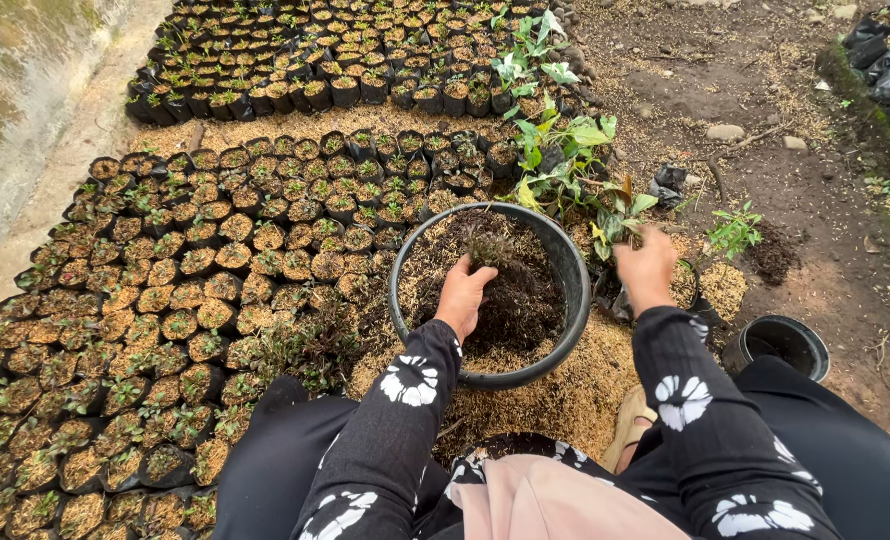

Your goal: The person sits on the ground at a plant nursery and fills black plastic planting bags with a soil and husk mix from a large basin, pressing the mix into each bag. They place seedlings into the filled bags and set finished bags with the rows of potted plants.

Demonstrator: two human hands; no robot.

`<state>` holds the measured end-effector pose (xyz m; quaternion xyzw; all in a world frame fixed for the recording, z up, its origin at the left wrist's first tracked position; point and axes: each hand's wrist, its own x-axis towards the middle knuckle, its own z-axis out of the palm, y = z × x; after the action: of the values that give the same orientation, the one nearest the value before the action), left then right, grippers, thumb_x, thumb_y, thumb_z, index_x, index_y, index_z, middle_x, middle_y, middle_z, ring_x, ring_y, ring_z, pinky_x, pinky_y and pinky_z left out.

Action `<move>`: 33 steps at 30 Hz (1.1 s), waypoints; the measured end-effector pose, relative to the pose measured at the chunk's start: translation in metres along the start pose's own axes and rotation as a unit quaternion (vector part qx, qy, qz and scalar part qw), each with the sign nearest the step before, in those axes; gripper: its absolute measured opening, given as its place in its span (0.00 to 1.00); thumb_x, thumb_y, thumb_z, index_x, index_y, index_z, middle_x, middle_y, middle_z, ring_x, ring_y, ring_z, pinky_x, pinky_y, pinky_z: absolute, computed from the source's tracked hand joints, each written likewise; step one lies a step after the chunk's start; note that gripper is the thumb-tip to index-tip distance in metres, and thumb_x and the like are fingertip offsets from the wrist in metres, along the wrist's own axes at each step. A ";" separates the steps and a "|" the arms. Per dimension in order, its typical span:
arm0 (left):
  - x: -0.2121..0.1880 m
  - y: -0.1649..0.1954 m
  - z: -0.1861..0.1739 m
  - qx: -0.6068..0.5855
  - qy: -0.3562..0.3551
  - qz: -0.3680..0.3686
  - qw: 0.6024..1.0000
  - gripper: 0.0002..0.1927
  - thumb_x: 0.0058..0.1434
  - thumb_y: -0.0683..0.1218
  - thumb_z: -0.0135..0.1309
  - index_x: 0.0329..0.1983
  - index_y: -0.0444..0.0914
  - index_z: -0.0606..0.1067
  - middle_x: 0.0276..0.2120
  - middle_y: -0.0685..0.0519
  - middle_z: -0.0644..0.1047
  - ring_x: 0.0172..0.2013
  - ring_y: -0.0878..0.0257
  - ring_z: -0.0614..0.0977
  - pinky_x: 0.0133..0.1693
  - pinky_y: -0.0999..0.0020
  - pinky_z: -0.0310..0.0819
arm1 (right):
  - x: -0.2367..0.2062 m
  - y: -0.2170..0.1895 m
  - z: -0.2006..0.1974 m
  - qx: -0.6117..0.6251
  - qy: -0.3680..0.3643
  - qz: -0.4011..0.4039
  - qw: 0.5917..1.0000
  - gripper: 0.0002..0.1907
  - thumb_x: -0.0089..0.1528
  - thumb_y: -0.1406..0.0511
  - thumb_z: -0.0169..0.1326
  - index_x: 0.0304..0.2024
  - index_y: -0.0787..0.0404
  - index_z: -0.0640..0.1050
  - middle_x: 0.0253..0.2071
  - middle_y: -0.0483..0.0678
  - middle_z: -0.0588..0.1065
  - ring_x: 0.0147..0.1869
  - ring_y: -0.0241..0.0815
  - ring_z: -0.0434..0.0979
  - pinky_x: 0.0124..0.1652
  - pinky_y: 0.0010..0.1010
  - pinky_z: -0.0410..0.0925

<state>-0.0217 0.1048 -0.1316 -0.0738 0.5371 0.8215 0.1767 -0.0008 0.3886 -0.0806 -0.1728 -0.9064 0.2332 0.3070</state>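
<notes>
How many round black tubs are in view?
2. The big tub of soil sits under the left hand; a small tub sits right of the right hand. More may be hidden.

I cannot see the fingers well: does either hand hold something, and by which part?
It cannot be told: the left hand digs into the soil mix in the black basin; the right hand reaches a small bag, fingers hidden.

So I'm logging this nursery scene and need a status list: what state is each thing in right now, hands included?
Large black basin: upright, partly filled with dark soil and husk mix.
Left hand: inside the basin, fingers in the mix.
Right hand: outside the basin, at a small bag among leafy seedlings.
Small black bucket: upright, looks empty.
Black seedling bags: filled, upright, packed in rows.
</notes>
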 end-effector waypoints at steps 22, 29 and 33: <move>-0.003 -0.002 -0.006 -0.057 -0.061 -0.006 0.996 0.19 0.60 0.38 0.54 0.56 0.35 0.72 0.46 0.55 0.75 0.49 0.60 0.71 0.54 0.61 0.60 | -0.054 -0.065 0.036 0.370 -0.370 0.130 0.842 0.20 0.65 0.66 0.59 0.59 0.63 0.78 0.53 0.46 0.80 0.54 0.34 0.77 0.54 0.30 0.68; 0.005 -0.007 -0.013 -0.102 -0.011 -0.039 0.994 0.24 0.56 0.37 0.53 0.58 0.38 0.69 0.48 0.56 0.76 0.50 0.61 0.72 0.56 0.58 0.57 | -0.036 -0.045 0.034 0.485 -0.277 0.256 0.789 0.12 0.69 0.66 0.49 0.54 0.61 0.75 0.39 0.43 0.77 0.41 0.35 0.73 0.43 0.27 0.67; 0.008 -0.008 -0.020 -0.136 0.002 -0.020 0.991 0.27 0.57 0.38 0.54 0.62 0.35 0.68 0.49 0.52 0.75 0.50 0.58 0.73 0.57 0.55 0.59 | -0.023 -0.041 0.026 0.524 -0.202 0.267 0.783 0.12 0.70 0.67 0.51 0.56 0.60 0.74 0.39 0.43 0.75 0.39 0.36 0.69 0.41 0.27 0.64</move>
<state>-0.0279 0.0914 -0.1492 -0.1091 0.4192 0.8831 0.1803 -0.0067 0.3360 -0.0882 -0.1700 -0.6038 0.7741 0.0859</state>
